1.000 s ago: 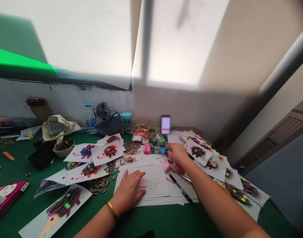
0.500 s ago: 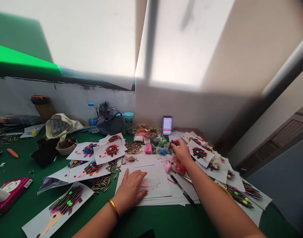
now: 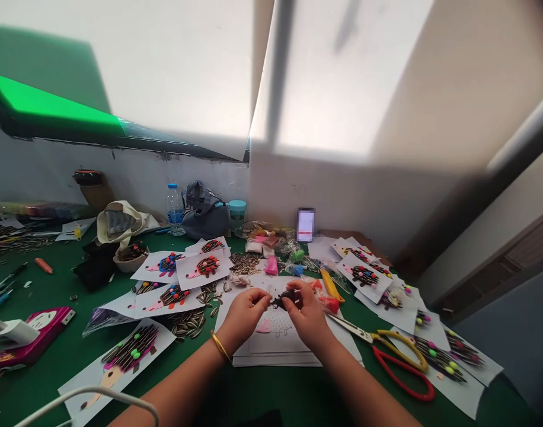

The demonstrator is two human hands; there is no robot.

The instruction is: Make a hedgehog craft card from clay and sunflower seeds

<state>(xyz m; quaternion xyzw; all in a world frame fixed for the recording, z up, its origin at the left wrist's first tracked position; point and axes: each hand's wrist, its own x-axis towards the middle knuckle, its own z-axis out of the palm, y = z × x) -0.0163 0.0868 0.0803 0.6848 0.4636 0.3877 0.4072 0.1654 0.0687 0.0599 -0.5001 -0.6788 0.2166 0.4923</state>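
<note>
Both my hands meet above a white sheet (image 3: 280, 344) printed with a hedgehog outline and a pink clay face (image 3: 265, 325). My left hand (image 3: 245, 311) and my right hand (image 3: 304, 314) pinch a small dark packet of clay (image 3: 284, 298) between their fingertips, held just above the paper. A gold bangle sits on my left wrist. The sheet lies on a stack of white paper on the green table (image 3: 53, 356).
Finished hedgehog pictures (image 3: 204, 268) and loose sunflower seeds (image 3: 187, 323) lie left; more pictures (image 3: 364, 276) right. Red and yellow scissors (image 3: 396, 356) lie beside my right arm. Clay packets (image 3: 271, 264), a phone (image 3: 306, 224), a bottle (image 3: 175, 204) and bags stand at the back wall.
My right hand came back from the clay packets at the back with a dark packet. My left hand lifted off the sheet and joined it. Scissors now show at the right.
</note>
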